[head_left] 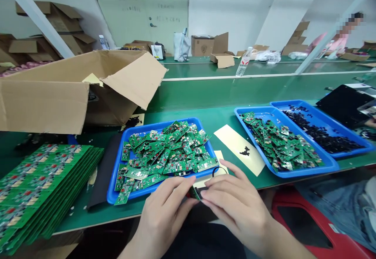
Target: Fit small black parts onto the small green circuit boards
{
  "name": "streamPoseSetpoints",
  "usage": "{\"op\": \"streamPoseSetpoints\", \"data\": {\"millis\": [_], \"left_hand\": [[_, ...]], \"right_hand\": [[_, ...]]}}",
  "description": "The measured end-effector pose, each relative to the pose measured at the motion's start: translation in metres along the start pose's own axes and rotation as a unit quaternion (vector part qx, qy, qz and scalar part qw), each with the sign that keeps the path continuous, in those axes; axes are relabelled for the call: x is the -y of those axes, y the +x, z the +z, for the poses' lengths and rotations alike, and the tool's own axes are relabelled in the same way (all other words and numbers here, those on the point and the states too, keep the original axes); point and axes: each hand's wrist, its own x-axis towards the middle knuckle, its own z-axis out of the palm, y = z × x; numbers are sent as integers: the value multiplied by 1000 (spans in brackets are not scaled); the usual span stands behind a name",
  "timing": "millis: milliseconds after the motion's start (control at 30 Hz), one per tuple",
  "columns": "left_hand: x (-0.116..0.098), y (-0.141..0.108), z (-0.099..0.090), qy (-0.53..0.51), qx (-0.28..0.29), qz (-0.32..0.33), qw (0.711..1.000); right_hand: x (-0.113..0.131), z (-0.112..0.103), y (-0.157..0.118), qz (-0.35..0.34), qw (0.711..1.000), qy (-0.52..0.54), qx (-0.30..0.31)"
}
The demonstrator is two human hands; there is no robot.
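Just beyond the table's front edge, a small green circuit board (pixel 196 195) is pinched between the thumb and fingers of my left hand (pixel 164 210). My right hand (pixel 237 200) closes in from the other side, its fingertips pressed on a small black part (pixel 202 189) against the board. Fingers hide most of both pieces. A thin black loop (pixel 216 168) shows by my right fingers. Behind my hands, a blue tray (pixel 111 186) holds a heap of green circuit boards (pixel 164 149).
Stacked green board panels (pixel 44 180) stand at left, below an open cardboard box (pixel 44 102). Right of centre, cream paper (pixel 232 139) carries black bits (pixel 244 150). Beyond it are a blue tray (pixel 293 175) of boards and another (pixel 358 149) of black parts. A red stool (pixel 293 200) adjoins.
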Motion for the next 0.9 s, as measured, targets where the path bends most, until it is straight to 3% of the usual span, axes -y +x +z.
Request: {"op": "streamPoseSetpoints", "data": {"millis": [133,467,633,700,833,900], "left_hand": [[-3,1,0,7,-40,-12,999],[-2,1,-2,-8,-74,-66,995],[0,2,-8,12,-76,-11,997],[-1,4,-8,29,-80,22,996],[-4,6,-6,60,-93,62,992],[-3,5,-6,69,-95,70,991]], "right_hand": [[2,-5,2,-64,997,-49,7],[-2,-13,-4,-77,995,-9,63],[-6,-28,-7,3,998,23,-62],[-3,-26,-3,51,995,73,-42],[4,-7,8,127,976,163,68],[5,1,10,147,967,196,74]]}}
